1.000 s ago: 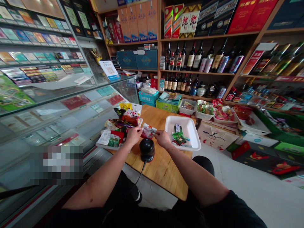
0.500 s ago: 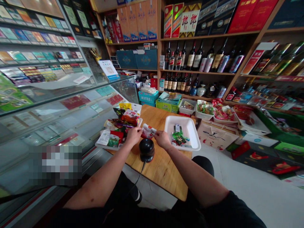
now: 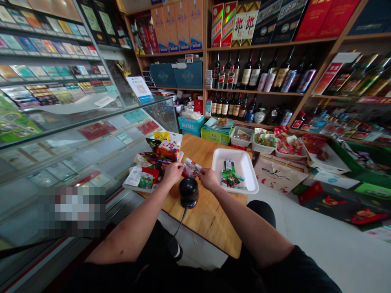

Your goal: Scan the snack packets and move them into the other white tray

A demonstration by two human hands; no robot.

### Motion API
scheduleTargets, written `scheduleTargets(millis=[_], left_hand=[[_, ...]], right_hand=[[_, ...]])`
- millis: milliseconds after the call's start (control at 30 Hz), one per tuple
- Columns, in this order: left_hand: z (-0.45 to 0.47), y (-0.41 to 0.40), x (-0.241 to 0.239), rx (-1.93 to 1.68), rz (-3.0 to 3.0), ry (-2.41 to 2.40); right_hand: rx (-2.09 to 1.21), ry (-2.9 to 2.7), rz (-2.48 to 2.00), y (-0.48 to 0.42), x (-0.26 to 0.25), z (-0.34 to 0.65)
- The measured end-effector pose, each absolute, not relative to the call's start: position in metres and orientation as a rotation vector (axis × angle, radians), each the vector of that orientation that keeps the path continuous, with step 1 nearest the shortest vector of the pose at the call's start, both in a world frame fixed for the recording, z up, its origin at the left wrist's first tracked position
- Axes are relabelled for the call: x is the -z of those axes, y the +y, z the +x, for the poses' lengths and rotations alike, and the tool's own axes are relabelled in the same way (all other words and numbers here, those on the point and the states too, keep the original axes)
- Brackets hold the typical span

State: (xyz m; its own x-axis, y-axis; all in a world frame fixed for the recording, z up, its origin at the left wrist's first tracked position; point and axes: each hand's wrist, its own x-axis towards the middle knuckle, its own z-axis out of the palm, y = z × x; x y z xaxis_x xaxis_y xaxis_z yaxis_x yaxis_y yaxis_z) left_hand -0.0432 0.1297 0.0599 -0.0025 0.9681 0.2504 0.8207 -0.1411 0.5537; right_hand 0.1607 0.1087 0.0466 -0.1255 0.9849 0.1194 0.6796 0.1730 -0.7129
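Little has moved since the earlier frames; both hands keep their positions. The wooden bench (image 3: 210, 219) stands against the glass display case (image 3: 91, 134), within easy reach. The left tray (image 3: 130, 188) carries a heap of snack packets; the white tray (image 3: 242, 160) on the right holds only a few, so the two lots stay apart. A black domed device (image 3: 188, 191) sits between them. The left hand (image 3: 172, 173) and right hand (image 3: 208, 179) each pinch an edge of a small red-and-white packet (image 3: 191, 168), holding it spread just above the device.
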Motion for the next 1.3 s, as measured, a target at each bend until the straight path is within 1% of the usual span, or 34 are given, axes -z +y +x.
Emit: scheduleTargets(millis=[767,900,1033,1167,1300], left_hand=[[-0.042,0.142,-0.058,-0.839,1.996,1.846],[-0.041,0.144,-0.068,-0.879,1.991,1.869],[-0.034,0.135,-0.09,-0.945,2.016,1.914],[-0.02,0.123,-0.107,-1.015,2.067,1.838],[0.001,0.115,-0.107,-1.096,2.086,1.72]], right_hand=[[-0.734,-1.843,-1.588,0.119,-0.046,0.162],[-0.726,-1.833,-1.582,0.125,-0.053,0.16],[-0.742,-1.78,-1.518,0.126,-0.063,0.163],[-0.752,-1.703,-1.465,0.124,-0.068,0.179],[-0.727,-1.637,-1.527,0.119,-0.071,0.204]])
